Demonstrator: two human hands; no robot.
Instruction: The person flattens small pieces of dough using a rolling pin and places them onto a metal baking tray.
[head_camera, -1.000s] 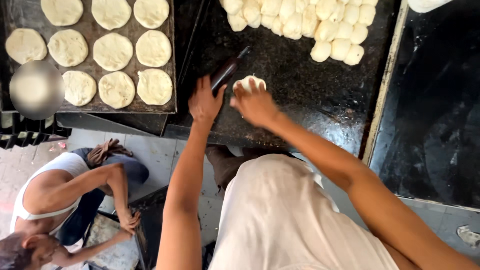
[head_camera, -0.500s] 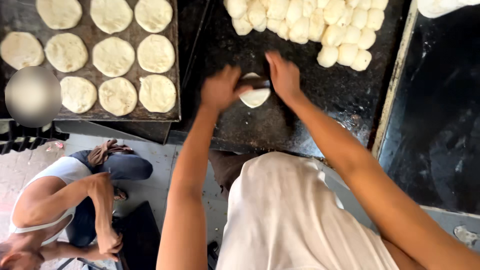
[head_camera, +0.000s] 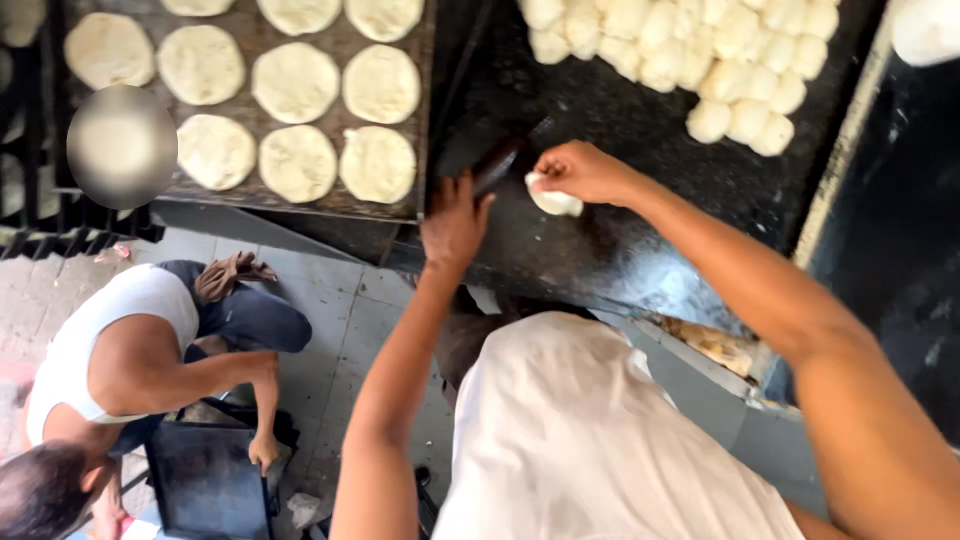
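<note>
The pale, soft dough piece (head_camera: 556, 200), pressed by both hands half a second ago, is now pinched in the right hand (head_camera: 585, 172) near the dark surface's (head_camera: 640, 250) front edge; the left hand (head_camera: 455, 218) is now clamped on a dark roller (head_camera: 500, 163).

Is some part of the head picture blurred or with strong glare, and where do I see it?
Head view: a round blurred patch hides part of the tray of flat dough rounds; the dark worktop shines near its front edge; the top right corner is washed out white; the right hand and its dough piece are fairly sharp.
</note>
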